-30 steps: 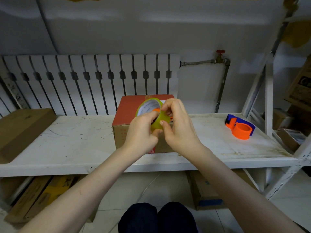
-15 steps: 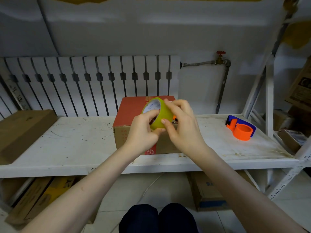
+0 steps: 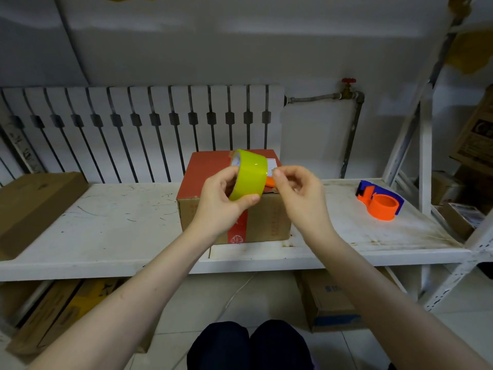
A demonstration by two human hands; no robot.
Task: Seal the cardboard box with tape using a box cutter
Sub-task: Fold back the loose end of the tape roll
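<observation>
While the left hand [image 3: 218, 206] grips one yellow tape roll [image 3: 249, 177] at frame centre, above the cardboard box [image 3: 266, 217], the right hand [image 3: 298, 193] pinches thumb to forefinger beside the roll's edge; whether they hold tape is unclear. Bare shelf [image 3: 112, 231] flanks the box. One orange dispenser [image 3: 381, 204] sits at right.

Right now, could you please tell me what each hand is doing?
Left hand: holding the yellow tape roll.
Right hand: thumb and forefinger pinching what looks like the roll's loose tape end.
</observation>
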